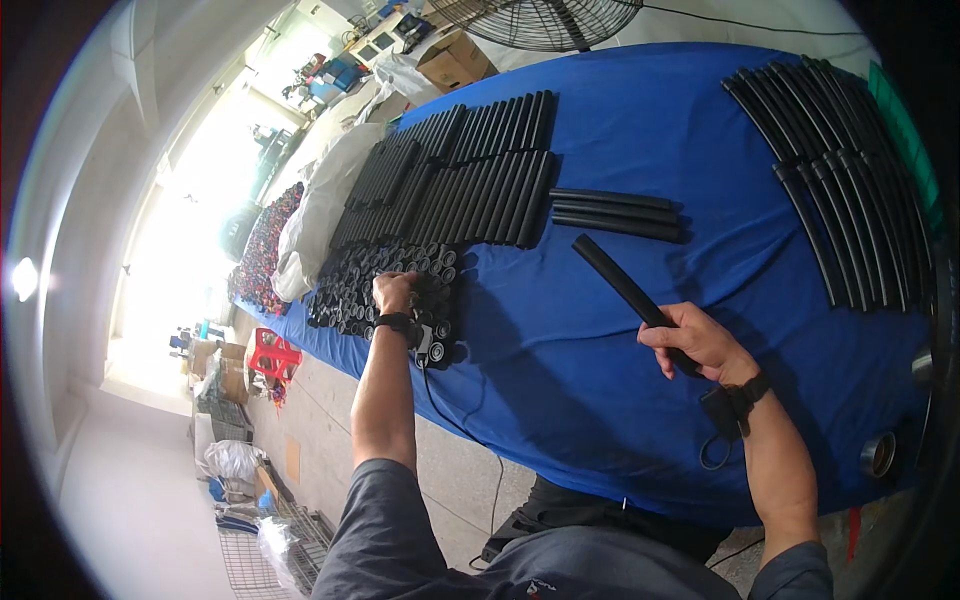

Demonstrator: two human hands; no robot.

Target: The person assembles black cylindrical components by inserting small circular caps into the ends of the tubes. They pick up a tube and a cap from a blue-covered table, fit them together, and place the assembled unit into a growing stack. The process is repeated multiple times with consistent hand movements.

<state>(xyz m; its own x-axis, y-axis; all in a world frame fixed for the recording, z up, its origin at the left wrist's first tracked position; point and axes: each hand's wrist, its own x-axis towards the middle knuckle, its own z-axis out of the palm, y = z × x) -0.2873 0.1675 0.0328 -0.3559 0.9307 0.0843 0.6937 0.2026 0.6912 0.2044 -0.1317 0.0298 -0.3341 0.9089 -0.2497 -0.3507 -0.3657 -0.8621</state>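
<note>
My right hand [697, 342] is closed around a black tube [625, 282], which slants up and to the left over the blue cloth. My left hand [394, 291] reaches into a pile of round black caps [345, 290] at the left. Its fingers are curled down among the caps, and whatever is between them is hidden. Three loose black tubes [615, 214] lie side by side beyond the held tube. Behind the caps, rows of black tubes [490, 197] are laid close together.
A blue cloth [590, 390] covers the table. More long black tubes [845, 215] lie in rows at the right, near a green strip [900, 150]. A tape roll [879, 455] sits at the right front. A fan [535, 20] and a cardboard box [456, 62] stand beyond the table.
</note>
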